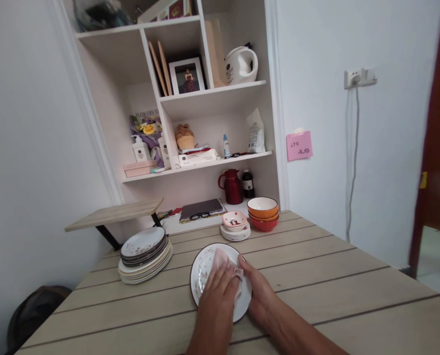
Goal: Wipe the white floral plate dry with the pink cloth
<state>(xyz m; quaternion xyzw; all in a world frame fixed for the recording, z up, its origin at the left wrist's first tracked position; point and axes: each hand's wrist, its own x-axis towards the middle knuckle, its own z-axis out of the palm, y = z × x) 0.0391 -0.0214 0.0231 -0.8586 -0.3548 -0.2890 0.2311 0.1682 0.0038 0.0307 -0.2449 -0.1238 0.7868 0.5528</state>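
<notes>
A white plate (204,260) with a dark rim and a floral print is in front of me at the near middle of the table. My left hand (220,292) presses a pale pink cloth (220,257) onto its face, the cloth bunched under and between the fingers. On the right side, my right hand (261,292) grips the plate's edge, thumb up over the rim. The palm hides part of that rim. Whether the plate's underside touches the table I cannot tell.
A stack of plates (142,244) stands on the table (316,261) at the left. Toward the back are small dishes (235,234) under a pink square bowl (235,220), and stacked orange and red bowls (263,214). A raised wooden shelf (116,213) juts over the table's back left.
</notes>
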